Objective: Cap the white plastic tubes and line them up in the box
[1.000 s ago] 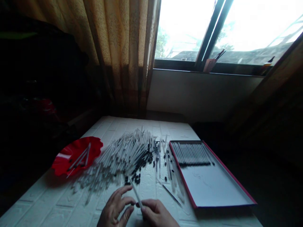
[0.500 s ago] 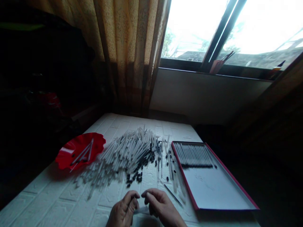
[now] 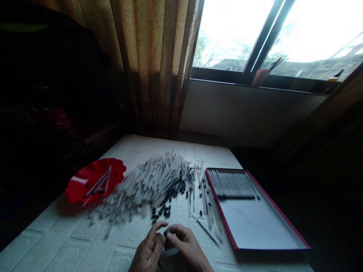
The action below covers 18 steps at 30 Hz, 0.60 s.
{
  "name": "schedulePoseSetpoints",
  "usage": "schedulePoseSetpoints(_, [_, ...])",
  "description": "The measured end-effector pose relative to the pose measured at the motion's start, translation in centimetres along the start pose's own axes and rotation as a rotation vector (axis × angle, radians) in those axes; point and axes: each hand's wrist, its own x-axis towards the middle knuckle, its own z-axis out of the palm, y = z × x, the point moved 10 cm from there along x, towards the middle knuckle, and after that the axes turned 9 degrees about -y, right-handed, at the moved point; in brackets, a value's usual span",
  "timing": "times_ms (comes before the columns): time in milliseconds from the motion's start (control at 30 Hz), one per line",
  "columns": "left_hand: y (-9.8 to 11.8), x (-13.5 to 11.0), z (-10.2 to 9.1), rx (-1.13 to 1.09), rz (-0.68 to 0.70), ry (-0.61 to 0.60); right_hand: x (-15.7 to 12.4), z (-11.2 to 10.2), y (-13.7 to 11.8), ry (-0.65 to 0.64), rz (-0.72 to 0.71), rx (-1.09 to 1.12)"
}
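Observation:
My left hand (image 3: 148, 249) is closed near the table's front edge, its thumb bent and index finger arched, around a whitish clear pen barrel (image 3: 170, 252) that runs across below the fingers. Close against it, my right hand (image 3: 187, 243) pinches a small dark piece (image 3: 166, 233), apparently a black pen cap, between thumb and index finger. The other fingers of the right hand are curled, and their tips are hidden. Just beyond the hands lie several loose black caps (image 3: 161, 211) and a big heap of clear pen barrels (image 3: 153, 177).
At left, a red wavy-rimmed dish (image 3: 74, 185) holds a few pen parts. A shallow red-edged box (image 3: 262, 230) on the right has a row of pens (image 3: 234, 185) at its far end. A dark refill (image 3: 208, 233) lies beside the box on the white brick-patterned table (image 3: 70, 236).
My right hand has moved left, so its fingertips now meet my left thumb. The small dark piece shows more clearly in its pinch. The pens and box look unchanged.

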Motion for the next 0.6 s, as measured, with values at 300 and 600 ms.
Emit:
schedulePoseSetpoints(300, [4.6, -0.7, -2.3, 0.394, 0.215, 0.053, -2.3, -3.2, -0.9, 0.156, -0.007, -0.093])
schedulePoseSetpoints(600, [6.7, -1.8, -1.4, 0.637, 0.335, 0.061, -3.3, -2.5, -0.7, 0.055, -0.089, -0.209])
